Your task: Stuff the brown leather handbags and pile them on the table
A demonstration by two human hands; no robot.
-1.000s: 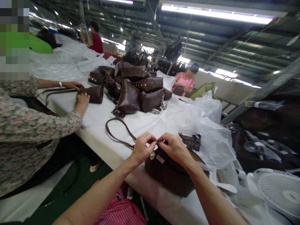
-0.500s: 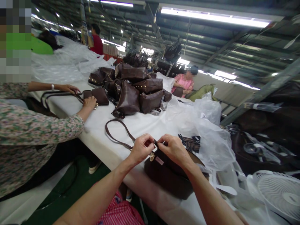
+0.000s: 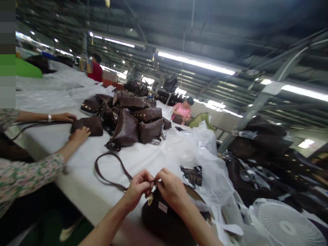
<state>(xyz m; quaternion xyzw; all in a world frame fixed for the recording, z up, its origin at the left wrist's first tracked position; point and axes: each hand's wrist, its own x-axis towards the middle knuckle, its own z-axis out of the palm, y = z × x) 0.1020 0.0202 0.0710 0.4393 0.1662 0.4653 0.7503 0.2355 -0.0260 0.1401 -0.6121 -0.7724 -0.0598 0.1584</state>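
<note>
A dark brown handbag leans at the front edge of the white-covered table. It carries a small pale label and a gold-coloured charm. Its brown strap loops out to the left over the cloth. My left hand pinches at the bag's upper left corner, beside the charm. Against it, my right hand is closed with thumb and fingers together. Between the fingertips is a small dark piece, too hidden to name. Black printed tags lie just beyond my right hand.
Brown studded bags are piled mid-table. At the left a co-worker's hands rest on a brown wallet-like bag. Clear plastic bags and a white fan stand at the right. Two more people are farther back.
The view has tilted up and turned right, so everything sits lower and farther left. My hands keep their pinch at the bag's corner. The co-worker's near hand has its fingers more spread.
</note>
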